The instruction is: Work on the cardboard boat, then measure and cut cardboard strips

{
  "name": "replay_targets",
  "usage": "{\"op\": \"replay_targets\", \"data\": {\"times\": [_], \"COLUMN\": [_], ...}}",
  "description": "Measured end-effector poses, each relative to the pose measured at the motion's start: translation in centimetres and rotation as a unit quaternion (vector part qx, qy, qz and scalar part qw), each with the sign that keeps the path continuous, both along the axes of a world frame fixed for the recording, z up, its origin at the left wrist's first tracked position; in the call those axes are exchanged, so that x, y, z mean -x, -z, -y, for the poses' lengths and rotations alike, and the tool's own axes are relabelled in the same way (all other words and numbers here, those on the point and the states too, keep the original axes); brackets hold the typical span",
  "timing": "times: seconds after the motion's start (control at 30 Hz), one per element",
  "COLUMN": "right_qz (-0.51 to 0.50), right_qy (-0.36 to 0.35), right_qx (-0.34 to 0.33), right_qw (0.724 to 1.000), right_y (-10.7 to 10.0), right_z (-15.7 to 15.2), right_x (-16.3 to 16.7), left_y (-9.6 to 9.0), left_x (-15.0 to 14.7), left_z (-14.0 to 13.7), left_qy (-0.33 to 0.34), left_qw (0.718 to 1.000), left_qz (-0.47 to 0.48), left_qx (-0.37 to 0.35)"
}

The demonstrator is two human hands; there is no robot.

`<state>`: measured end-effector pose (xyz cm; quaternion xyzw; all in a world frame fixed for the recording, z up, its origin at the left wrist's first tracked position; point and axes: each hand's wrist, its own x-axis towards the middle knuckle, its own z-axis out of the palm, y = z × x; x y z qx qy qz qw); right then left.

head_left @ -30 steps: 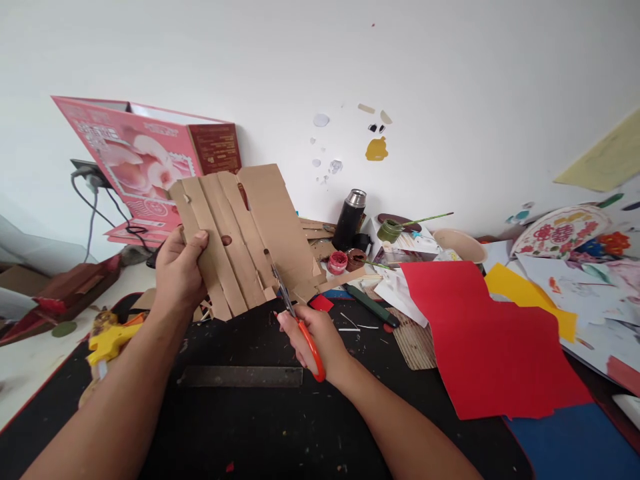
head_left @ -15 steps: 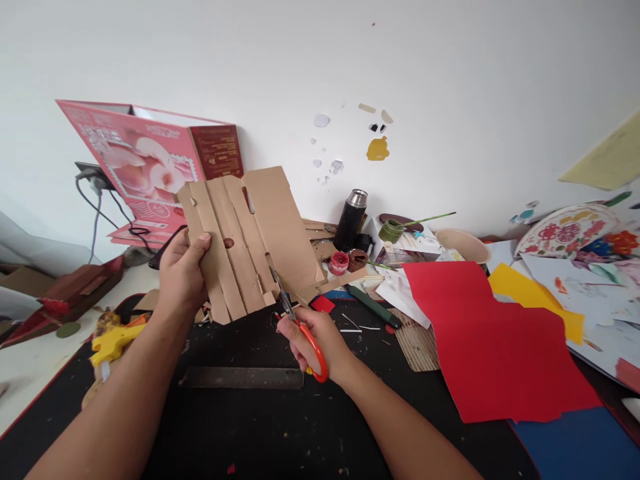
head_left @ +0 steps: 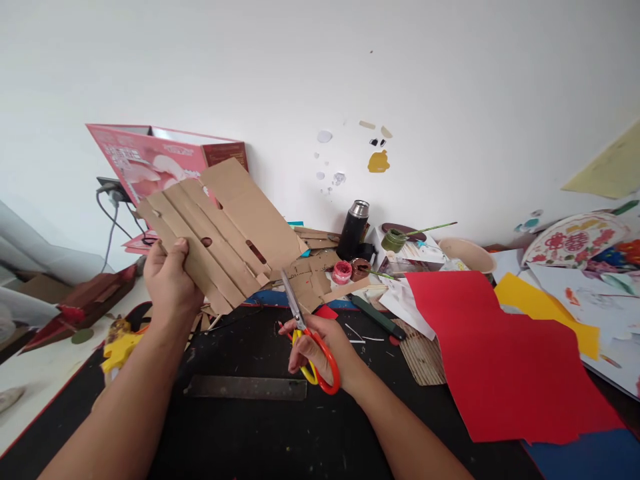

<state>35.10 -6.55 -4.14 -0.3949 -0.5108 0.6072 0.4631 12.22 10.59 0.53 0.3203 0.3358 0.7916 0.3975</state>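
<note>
A flat piece of brown cardboard (head_left: pixel 235 220) with creases and slots is held up at its left edge by my left hand (head_left: pixel 173 277), thumb across the front. My right hand (head_left: pixel 323 350) has its fingers through the red and yellow handles of a pair of scissors (head_left: pixel 296 307). The blades point up and away, look closed together, and stand apart from the cardboard's lower right edge. Beneath the hands, a clear ruler (head_left: pixel 247 387) lies on the black mat (head_left: pixel 260 440).
Behind stand a pink box (head_left: pixel 135 157), a black thermos (head_left: pixel 353 230) and paint jars (head_left: pixel 342 272). Red paper (head_left: pixel 510 367) covers the right side, near a green utility knife (head_left: pixel 377 317) and corrugated card (head_left: pixel 423 352). A yellow glue gun (head_left: pixel 120 350) lies left.
The scissors have come away from the cardboard's lower edge, and their blades have drawn together. My left hand has moved the cardboard leftward and tilted it. The view has shifted slightly.
</note>
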Motion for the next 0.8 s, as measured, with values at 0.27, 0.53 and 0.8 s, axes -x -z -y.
{"op": "replay_targets", "data": {"times": [0.27,0.53,0.8], "right_qz": [-0.028,0.020,-0.014], "right_qy": [-0.026,-0.056,0.081], "right_qx": [0.021,-0.016,-0.063], "right_qw": [0.999,0.998,0.995], "right_y": [0.2,0.2,-1.2], "right_z": [0.1,0.4,0.5], "right_x": [0.1,-0.2,-0.7], "left_y": [-0.3,-0.3,-0.2], "left_x": [-0.7,-1.3,-1.1], "left_z": [1.9,2.8,2.8], "left_qy": [0.084,0.138,0.168], "left_qw": [0.995,0.988,0.981], "left_qz": [-0.060,-0.074,-0.089], "left_qx": [0.006,0.008,0.034]}}
